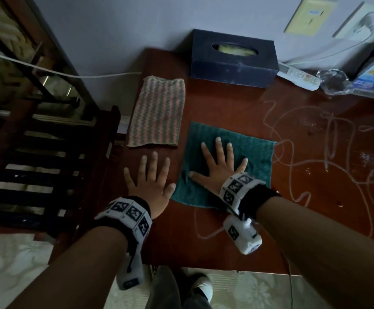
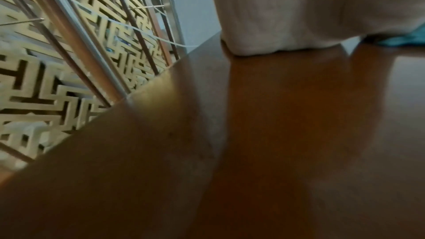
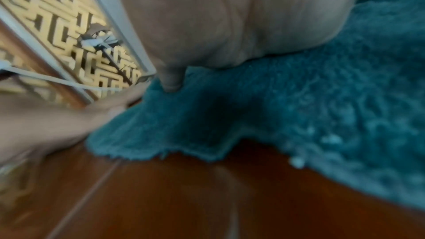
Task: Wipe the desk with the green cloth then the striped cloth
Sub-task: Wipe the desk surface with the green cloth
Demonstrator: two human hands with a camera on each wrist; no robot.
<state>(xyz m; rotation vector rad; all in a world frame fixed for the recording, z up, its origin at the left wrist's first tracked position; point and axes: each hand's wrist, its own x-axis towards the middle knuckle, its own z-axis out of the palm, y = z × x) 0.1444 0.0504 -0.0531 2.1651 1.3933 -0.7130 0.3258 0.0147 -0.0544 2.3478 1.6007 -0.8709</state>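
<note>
**Right hand flat on the green cloth, left hand flat on the bare desk**

From the head view I see my right hand (image 1: 218,166) spread palm-down on the green cloth (image 1: 257,152), fingers straight and fanned, pressing it rather than gripping it; the cloth lies flat near the middle of the desk (image 1: 237,108), bunched a little by the thumb at its 8 o'clock side. My left hand (image 1: 151,186) rests released on the bare wood just beside the cloth's left edge, fingers straight and apart, holding nothing; its thumb reaches the cloth's border. The striped cloth (image 1: 157,112) lies flat at 11 o'clock from the green one, apart from both hands, close to the desk's left edge. A dark tissue box (image 1: 233,65) stands at 12 o'clock against the wall; a white remote (image 1: 297,76) and a crumpled clear wrapper (image 1: 333,82) lie at 2 o'clock. Pale scribbled lines (image 1: 328,134) cover the wood at 3 o'clock of the green cloth.

The right wrist view shows the palm and thumb bearing down on the teal pile, with the reddish wood below it; the left wrist view, blurred, shows the palm flat on the wood and a sliver of the green cloth at its 2 o'clock corner.
</note>
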